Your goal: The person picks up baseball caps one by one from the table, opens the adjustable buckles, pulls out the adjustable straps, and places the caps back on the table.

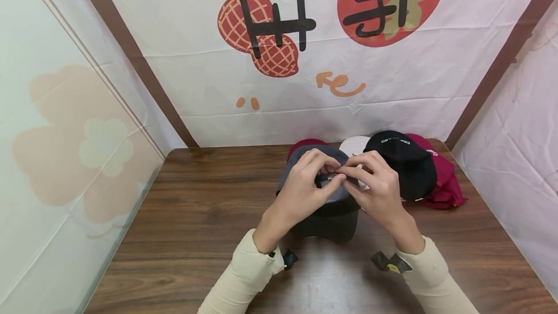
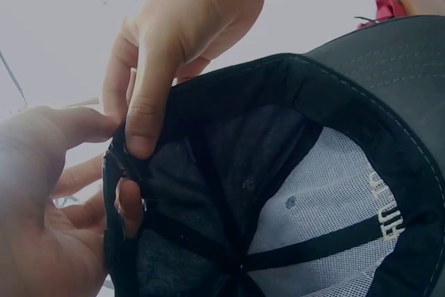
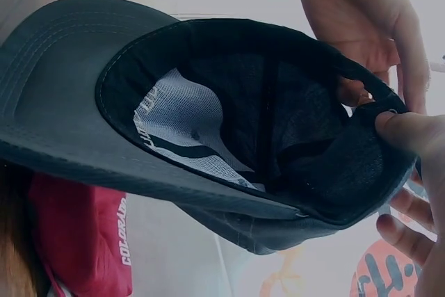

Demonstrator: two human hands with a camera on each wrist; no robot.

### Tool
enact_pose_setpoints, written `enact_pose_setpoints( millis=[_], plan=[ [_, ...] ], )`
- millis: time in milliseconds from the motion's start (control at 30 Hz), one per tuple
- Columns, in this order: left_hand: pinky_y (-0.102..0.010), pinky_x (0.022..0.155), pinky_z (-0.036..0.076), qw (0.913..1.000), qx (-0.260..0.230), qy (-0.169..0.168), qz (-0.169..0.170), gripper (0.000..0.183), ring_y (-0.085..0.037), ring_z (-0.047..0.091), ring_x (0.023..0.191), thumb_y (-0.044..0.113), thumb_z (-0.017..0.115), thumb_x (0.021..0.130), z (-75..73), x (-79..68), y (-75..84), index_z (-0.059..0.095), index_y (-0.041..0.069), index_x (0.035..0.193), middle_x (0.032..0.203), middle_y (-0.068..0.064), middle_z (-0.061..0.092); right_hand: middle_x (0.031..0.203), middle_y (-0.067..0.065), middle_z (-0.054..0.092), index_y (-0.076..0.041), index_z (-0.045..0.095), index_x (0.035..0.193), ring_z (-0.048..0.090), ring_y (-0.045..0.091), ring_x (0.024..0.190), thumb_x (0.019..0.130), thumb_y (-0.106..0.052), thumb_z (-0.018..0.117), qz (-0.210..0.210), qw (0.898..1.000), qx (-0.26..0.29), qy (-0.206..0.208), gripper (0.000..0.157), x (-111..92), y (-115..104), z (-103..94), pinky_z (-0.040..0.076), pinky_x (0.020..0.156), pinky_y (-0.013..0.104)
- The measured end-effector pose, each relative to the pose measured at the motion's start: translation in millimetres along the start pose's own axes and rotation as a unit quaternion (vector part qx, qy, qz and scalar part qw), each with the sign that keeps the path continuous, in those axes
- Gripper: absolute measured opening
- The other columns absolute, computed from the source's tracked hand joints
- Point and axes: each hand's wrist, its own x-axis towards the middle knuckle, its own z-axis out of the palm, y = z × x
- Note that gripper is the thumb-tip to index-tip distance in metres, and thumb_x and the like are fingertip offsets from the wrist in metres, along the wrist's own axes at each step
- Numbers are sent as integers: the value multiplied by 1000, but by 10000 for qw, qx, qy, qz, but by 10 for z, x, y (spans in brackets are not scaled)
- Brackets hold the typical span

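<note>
The left hand [image 1: 302, 190] and right hand [image 1: 378, 188] pinch the rear strap [image 2: 111, 238] of a dark grey, curved-brim fabric cap [image 3: 243, 116] over a brown wood-grain counter [image 1: 196, 207]; whether the strap is fastened is unclear.

Dark cap [image 3: 316, 151], pale panel inside

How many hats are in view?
5: gray cap held by left hand and right hand; burgundy hat behind it; white hat beyond right hand; black hat farther right; maroon hat rightmost. Others may be hidden.
</note>
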Motion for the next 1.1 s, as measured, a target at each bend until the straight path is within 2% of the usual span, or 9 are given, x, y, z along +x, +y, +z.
enact_pose_setpoints(
  millis=[133, 300, 433, 500, 633, 867, 933, 1000, 1100],
  plan=[
    [-24, 84, 53, 9998, -13, -86, -204, 20, -16, 60, 94, 15, 79, 97, 15, -16, -8, 69, 6, 111, 103, -4, 65, 96, 11, 73, -7, 85, 97, 59, 25, 84, 104, -28, 72, 0, 10000, -36, -30, 26, -8, 4, 0, 45, 66, 29],
    [-24, 83, 52, 9996, -14, -83, -266, 21, -16, 58, 92, 15, 80, 96, 34, -24, -20, 67, 6, 110, 100, -4, 65, 95, 10, 73, -7, 84, 97, 60, 25, 84, 103, -22, 72, -4, 10000, 40, 23, 21, -8, 0, 24, 46, 67, 30],
    [-24, 82, 52, 9996, -64, -9, -271, 18, -16, 58, 90, 13, 80, 94, 40, -30, -27, 66, 7, 104, 98, -4, 64, 96, 11, 74, -3, 80, 98, 62, 25, 84, 94, -14, 77, 209, 9997, 125, 62, 12, -14, -3, 33, 48, 69, 28],
    [-24, 81, 52, 9996, -94, 32, -271, 15, -15, 58, 90, 12, 79, 94, 42, -33, -32, 66, 8, 100, 97, -3, 64, 95, 12, 74, 0, 76, 100, 63, 24, 84, 87, -9, 81, 457, 9989, 112, 62, 17, -20, -8, 28, 49, 69, 27],
    [-24, 80, 51, 9995, -129, 101, -255, 10, -15, 58, 88, 9, 75, 94, 44, -38, -40, 66, 8, 96, 97, -4, 63, 93, 12, 73, 2, 70, 105, 65, 22, 78, 74, -5, 89, 985, 9951, -35, 26, 37, -29, -26, 17, 49, 63, 24],
    [-25, 79, 52, 9995, -113, 197, -223, 4, -15, 58, 87, 8, 71, 98, 44, -31, -52, 68, 8, 95, 96, -4, 62, 90, 12, 76, 5, 57, 118, 65, 16, 62, 70, -5, 94, 1751, 9842, -237, -135, 61, -55, -55, 20, 47, 54, 20],
    [-25, 79, 53, 9994, -102, 258, -206, 5, -15, 58, 88, 7, 71, 98, 45, -26, -58, 68, 8, 94, 95, -4, 62, 89, 11, 76, 4, 54, 119, 63, 15, 60, 70, -4, 94, 1922, 9810, -243, -100, 64, -58, -60, 30, 46, 53, 20],
    [-25, 80, 53, 9993, -74, 303, -193, 5, -15, 59, 88, 7, 70, 98, 44, -23, -61, 68, 8, 94, 95, -4, 62, 88, 9, 74, 3, 55, 113, 64, 14, 60, 70, -4, 93, 1927, 9810, -219, -26, 58, -54, -58, 38, 46, 53, 19],
    [-25, 80, 53, 9994, -29, 313, -171, 5, -15, 59, 88, 8, 70, 98, 42, -21, -58, 67, 8, 94, 95, -4, 62, 87, 7, 70, 0, 63, 97, 62, 14, 65, 76, -6, 89, 1587, 9873, -84, 48, 35, -36, -41, 44, 48, 54, 21]
  ],
)
